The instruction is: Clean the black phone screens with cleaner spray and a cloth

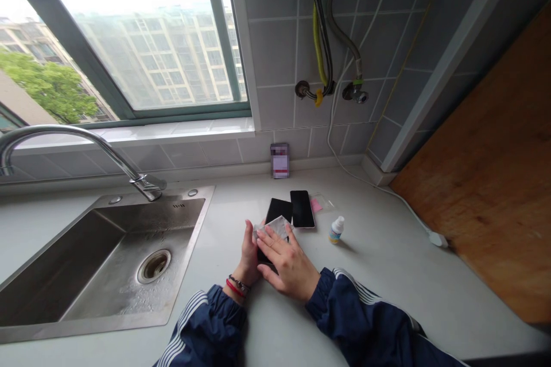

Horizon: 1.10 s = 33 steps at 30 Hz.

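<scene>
My left hand [248, 254] grips a dark, flat, tablet-like device [279, 210] from its left side, thumb raised along the edge. Over that device lies a thin pale grey cloth [279, 223], pressed down under the fairly flat fingers of my right hand [286, 261]. The hands and cloth hide much of the device's lower part. A black-screened phone [303, 209] rests on the counter just beyond, close to the device's right edge. To the right of my right hand stands a small white bottle [336, 230] with a coloured label.
A clear plastic piece with a pink patch [316, 205] lies beside the phone. Against the tiled wall leans a purple box-like item [280, 161]. The steel sink [189, 275] and its faucet [146, 183] are at left. A white cable [387, 190] runs to a plug at right.
</scene>
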Motion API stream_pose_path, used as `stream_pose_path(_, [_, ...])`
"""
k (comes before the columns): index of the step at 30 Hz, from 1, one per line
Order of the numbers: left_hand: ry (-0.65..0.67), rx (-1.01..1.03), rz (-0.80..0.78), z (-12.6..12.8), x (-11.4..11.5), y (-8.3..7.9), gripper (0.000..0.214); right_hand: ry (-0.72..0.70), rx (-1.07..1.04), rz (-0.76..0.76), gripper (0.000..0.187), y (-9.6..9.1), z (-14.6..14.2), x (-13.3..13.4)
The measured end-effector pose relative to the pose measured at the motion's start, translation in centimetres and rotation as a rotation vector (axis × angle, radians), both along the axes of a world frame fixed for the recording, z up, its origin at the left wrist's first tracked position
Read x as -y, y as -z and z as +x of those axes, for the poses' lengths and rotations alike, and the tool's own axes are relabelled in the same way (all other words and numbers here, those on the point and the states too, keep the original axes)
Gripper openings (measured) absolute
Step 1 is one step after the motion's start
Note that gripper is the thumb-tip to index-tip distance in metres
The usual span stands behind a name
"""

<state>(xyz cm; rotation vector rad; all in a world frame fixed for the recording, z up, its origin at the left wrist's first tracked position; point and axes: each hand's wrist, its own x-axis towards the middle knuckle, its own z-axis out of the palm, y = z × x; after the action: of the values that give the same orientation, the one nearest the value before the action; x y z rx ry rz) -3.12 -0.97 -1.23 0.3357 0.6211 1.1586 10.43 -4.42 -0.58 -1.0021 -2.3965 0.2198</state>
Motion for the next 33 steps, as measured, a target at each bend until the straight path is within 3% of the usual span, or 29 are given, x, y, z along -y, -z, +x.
stream_pose_path(7, [0.095, 0.116, 0.004, -0.4, -0.3, -0.6, 0.084, -0.067, 0.005, -0.035, 0.056, -0.9, 0.0, 0.7])
stream_pose_path(16, [0.114, 0.064, 0.055, -0.8, -0.1, -1.1, 0.091, -0.12, 0.006, -0.037, 0.049, -0.9, 0.0, 0.8])
stream_pose_path(22, [0.153, 0.115, 0.094, -0.8, -0.2, -0.9, 0.095, -0.08, 0.017, -0.031, 0.051, -0.8, -0.2, 1.0])
stream_pose_path(27, [0.16, 0.137, 0.096, -0.6, -0.3, -0.7, 0.093, -0.018, 0.02, -0.027, 0.065, -0.4, -0.2, 1.0])
stream_pose_path(33, [0.171, 0.097, 0.048, -0.8, -0.2, 0.3, 0.093, 0.04, 0.043, -0.013, 0.072, -0.4, 0.2, 0.4])
